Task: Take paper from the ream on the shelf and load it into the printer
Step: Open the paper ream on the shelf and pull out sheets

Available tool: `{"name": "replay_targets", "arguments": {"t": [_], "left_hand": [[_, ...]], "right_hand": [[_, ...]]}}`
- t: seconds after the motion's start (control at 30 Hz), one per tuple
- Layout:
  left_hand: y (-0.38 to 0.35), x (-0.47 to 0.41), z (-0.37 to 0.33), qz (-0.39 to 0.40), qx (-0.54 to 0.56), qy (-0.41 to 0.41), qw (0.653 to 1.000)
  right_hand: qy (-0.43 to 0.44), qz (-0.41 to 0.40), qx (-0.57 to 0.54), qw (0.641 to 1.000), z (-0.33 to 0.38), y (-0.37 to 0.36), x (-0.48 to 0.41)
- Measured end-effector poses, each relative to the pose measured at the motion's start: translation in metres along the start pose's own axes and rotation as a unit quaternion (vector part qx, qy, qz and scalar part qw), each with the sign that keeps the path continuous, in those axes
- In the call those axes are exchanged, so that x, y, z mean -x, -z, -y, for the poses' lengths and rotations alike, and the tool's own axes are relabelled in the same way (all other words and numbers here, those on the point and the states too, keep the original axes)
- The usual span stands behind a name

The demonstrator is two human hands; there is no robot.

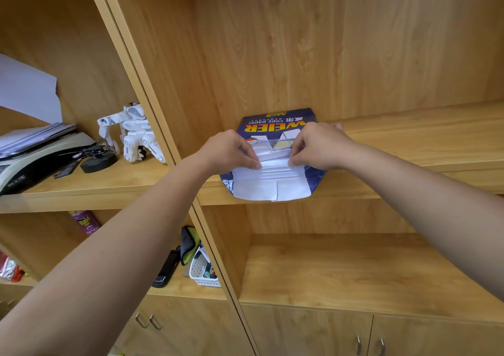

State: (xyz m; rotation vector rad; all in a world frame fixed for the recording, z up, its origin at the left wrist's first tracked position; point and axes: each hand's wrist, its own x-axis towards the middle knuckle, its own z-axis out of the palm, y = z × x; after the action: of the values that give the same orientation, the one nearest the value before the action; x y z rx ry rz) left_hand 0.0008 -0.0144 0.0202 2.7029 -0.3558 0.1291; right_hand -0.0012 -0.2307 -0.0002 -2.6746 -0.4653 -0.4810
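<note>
A ream of copy paper (275, 126) in a dark blue wrapper with yellow lettering lies on the wooden shelf (409, 143), its open end facing me with the white flaps (272, 189) folded down over the shelf edge. The white sheet stack (275, 169) shows in the opening. My left hand (229, 151) pinches the top sheets at the left of the opening. My right hand (319, 145) pinches them at the right. No printer is in view.
In the left bay stand a white toy robot (133, 135), a grey device with papers on it (35, 154) and a black round object (98, 162). Below are a spray can (86, 222), a phone (166, 271) and a white basket (201, 271). Cabinet doors (368, 336) sit underneath.
</note>
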Motion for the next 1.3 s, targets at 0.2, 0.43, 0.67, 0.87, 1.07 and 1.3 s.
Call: {"name": "replay_targets", "arguments": {"t": [0.2,0.43,0.67,0.87,1.07,1.3], "left_hand": [[-0.001,0.002,-0.001,-0.001,-0.006,-0.006,1.0],[-0.003,0.005,0.001,-0.02,-0.01,-0.007,1.0],[-0.002,0.006,-0.001,-0.018,0.003,-0.002,1.0],[-0.002,0.007,-0.002,-0.015,0.012,-0.001,1.0],[0.0,0.006,-0.003,-0.008,0.018,0.003,1.0],[0.001,0.005,-0.001,0.003,0.022,0.002,1.0]], "right_hand": [[0.0,0.0,-0.008,1.0,-0.001,0.001,0.001],[-0.007,-0.037,-0.018,0.999,-0.004,-0.007,0.007],[0.012,-0.061,-0.004,0.998,-0.001,-0.013,0.009],[0.016,-0.067,-0.008,0.998,0.001,-0.016,0.01],[0.004,-0.059,-0.003,0.998,0.003,-0.015,0.009],[-0.006,-0.053,-0.006,0.999,0.003,-0.014,0.009]]}}
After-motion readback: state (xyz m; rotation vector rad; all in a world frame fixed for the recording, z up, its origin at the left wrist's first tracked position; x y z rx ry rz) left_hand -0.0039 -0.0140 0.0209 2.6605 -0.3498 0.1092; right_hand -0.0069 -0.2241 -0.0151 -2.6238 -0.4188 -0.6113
